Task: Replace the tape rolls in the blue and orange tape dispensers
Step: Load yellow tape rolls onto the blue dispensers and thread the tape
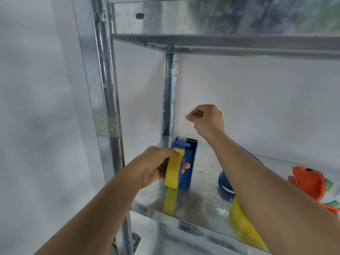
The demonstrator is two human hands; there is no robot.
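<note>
Nearest, a spare yellow tape roll (239, 220) lies on the shelf (198, 201). The left hand (152, 166) grips the light, rigid blue dispenser (189, 162) standing there, by its yellow roll (173, 172), the sound place to steady it. Beyond, the right hand (207, 119) pinches the thin, sticky tape end (184, 126), drawn up above the cutter.

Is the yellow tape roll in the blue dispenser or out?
In. The yellow tape roll sits upright in the blue dispenser, steadied by the left hand.
</note>
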